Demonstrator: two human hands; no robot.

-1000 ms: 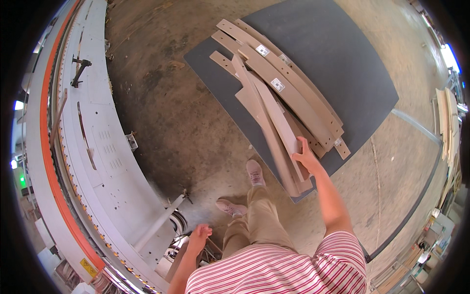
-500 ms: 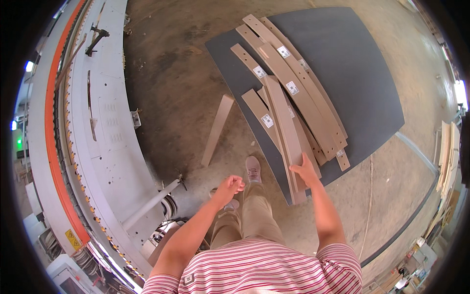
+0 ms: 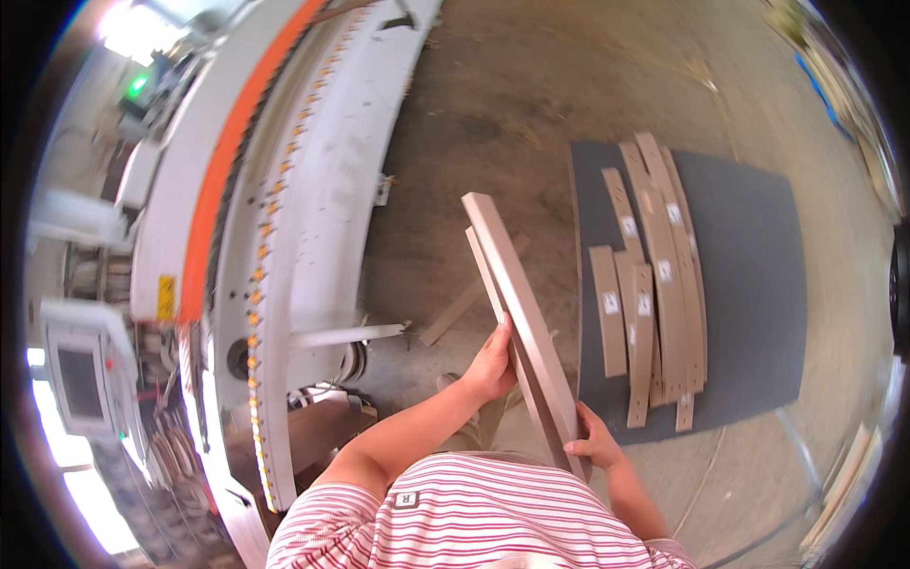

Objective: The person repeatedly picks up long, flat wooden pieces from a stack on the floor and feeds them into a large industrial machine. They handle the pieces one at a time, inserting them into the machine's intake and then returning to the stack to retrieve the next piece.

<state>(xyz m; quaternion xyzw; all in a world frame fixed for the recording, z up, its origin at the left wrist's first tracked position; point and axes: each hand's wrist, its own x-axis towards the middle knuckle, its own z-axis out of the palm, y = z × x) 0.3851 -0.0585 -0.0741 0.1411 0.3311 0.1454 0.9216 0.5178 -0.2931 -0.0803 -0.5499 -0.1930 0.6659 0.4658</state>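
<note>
l hand [image 3: 491,365] & r hand [image 3: 599,444] hold long brn boards [image 3: 527,327].

Held boards [image 3: 518,303] — between machine [image 3: 336,209] and sheet [image 3: 754,294]

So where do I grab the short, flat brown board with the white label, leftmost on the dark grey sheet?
Probably pinch the short, flat brown board at the middle of its left long edge, coming from the left. That edge faces outward on the dark grey sheet, while other brown boards lie close on its right. It's narrow, so a middle hold should balance it.
</note>
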